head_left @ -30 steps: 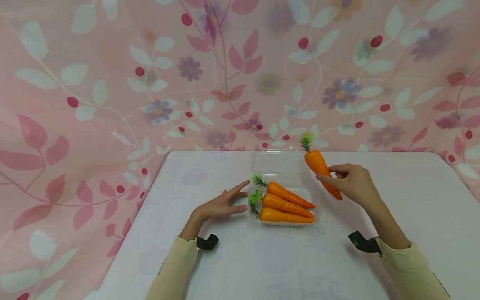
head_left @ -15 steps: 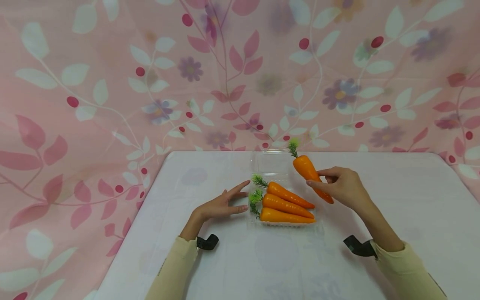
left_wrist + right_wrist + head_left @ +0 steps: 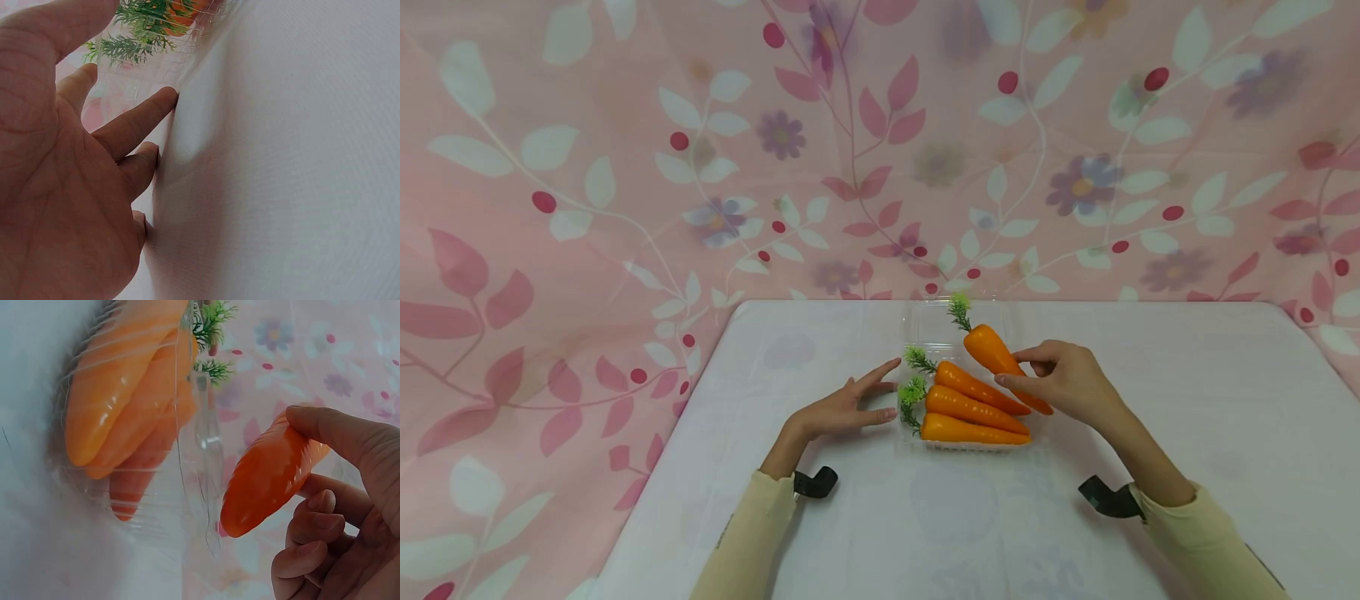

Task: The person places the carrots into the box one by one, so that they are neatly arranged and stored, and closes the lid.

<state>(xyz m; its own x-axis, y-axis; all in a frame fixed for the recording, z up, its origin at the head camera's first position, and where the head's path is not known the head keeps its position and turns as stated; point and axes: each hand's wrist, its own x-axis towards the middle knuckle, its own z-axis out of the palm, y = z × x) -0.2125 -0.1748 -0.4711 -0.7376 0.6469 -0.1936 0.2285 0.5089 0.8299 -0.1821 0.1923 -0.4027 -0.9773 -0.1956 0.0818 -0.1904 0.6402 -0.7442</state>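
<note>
While right hand (image 3: 1067, 379) pinches carrot (image 3: 996, 354) mid-body above clear tray (image 3: 970, 446), carrot looks light, stiff, glossy (likely slippery); left hand (image 3: 842, 408) flat beside tray, fingers straight.

The head view looks forward and down over the tabletop (image 3: 925, 533); both wrist views sit close, sharing the clear tray (image 3: 977, 447) of carrots (image 3: 973, 408).

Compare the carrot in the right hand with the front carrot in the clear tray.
The held carrot is pinched by the right hand above the clear tray, tilted with its leaves up; the front carrot lies flat inside. The held one is darker orange, the front one paler. Both have green tops.
</note>
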